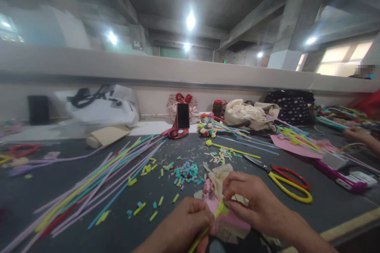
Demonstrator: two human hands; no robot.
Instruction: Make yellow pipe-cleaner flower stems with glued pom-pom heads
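My left hand (pixel 192 219) is closed round a thin yellow-green stem (pixel 198 238) near the table's front edge. At the stem's upper end is a small yellow piece (pixel 221 208), which the fingers of my right hand (pixel 247 199) pinch. Exactly how that piece is shaped cannot be made out behind the fingers. Beneath both hands lie pink and cream wrappings (pixel 231 223) and a speckled pinkish item (pixel 209 189). Just beyond them is a heap of short blue and teal cut pieces (pixel 187 172). Scissors (pixel 285 184) with red and yellow handles lie right of my right hand.
Long coloured strips (pixel 97 189) spread across the left of the dark table (pixel 118 233). Behind the heap stand a phone (pixel 183 115), a bunch of colourful flower-like heads (pixel 207 124) and bags (pixel 291 106). A purple tool (pixel 341 176) lies at right, near another person's hand (pixel 356 134).
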